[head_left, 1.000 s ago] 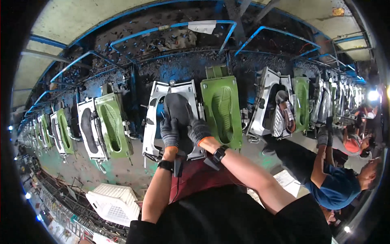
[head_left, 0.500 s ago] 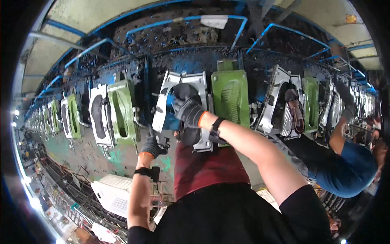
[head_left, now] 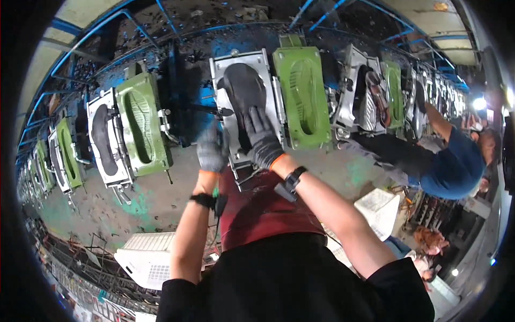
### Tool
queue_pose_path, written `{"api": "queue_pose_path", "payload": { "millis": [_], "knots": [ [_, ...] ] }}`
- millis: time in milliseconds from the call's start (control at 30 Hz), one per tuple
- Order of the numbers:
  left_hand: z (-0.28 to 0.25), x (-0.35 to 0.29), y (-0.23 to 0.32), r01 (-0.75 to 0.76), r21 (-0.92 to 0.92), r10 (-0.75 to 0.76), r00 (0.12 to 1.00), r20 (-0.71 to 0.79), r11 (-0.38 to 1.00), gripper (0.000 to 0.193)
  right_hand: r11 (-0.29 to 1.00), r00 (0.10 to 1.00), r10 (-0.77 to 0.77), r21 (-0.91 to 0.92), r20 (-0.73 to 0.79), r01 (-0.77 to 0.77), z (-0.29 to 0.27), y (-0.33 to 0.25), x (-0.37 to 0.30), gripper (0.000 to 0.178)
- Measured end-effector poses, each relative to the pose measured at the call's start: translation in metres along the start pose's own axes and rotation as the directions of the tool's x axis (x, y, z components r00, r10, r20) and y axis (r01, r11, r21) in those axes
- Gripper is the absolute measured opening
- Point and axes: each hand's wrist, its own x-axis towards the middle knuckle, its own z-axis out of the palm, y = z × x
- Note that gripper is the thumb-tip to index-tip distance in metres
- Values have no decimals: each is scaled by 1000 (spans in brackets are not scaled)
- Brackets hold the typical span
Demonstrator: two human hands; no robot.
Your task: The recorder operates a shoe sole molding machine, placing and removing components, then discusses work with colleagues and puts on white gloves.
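Observation:
In front of me a hinged mould lies spread, its silver half (head_left: 217,72) on the left and its green half (head_left: 320,96) on the right. A dark shoe-sole shape (head_left: 244,80) lies in the silver half. The green half has a ribbed sole-shaped hollow. My right hand (head_left: 264,144), in a grey and black knit glove, rests on the lower part of the dark sole with its fingers stretched out. My left hand (head_left: 211,153), gloved too, is beside the lower left edge of the silver half. Motion smears its fingers, and whether it touches the mould cannot be made out.
Similar moulds (head_left: 102,137) stand in a row to the left and right; a brown and silver piece (head_left: 378,99) sits in one. Blue rails (head_left: 107,24) run behind. At right is a co-worker in a blue shirt (head_left: 448,166). White crates (head_left: 142,263) stand behind me.
The silver half, tilted before, now lies flatter. My right hand slid down the sole and its fingers straightened. My left hand rose to the mould's left edge. The view shifted.

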Motion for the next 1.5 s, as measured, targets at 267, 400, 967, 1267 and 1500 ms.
{"api": "queue_pose_path", "payload": {
  "millis": [267, 400, 967, 1267, 1500],
  "knots": [
    [0, 80, 91, -387, -1, 350, 834, 427, 922, 66, 980, 983, -180, 89, 39, 176, 12, 42, -80, 76],
    [-3, 25, 89, -422, 94, 316, 791, 524, 902, 94, 966, 958, -245, 52, -150, 255, -13, 77, -71, 48],
    [77, -19, 86, 591, -711, -632, 728, 266, 382, 32, 636, 942, 331, 749, -48, -185, 22, 75, -22, 46],
    [26, 26, -14, 330, -118, -301, 930, 209, 937, 43, 999, 989, -28, 38, 143, 23, 21, 17, -74, 60],
    [45, 125, 80, -370, 223, 375, 927, 20, 902, 64, 943, 915, 313, 33, 256, -331, 11, -49, -77, 120]
  ]
}}
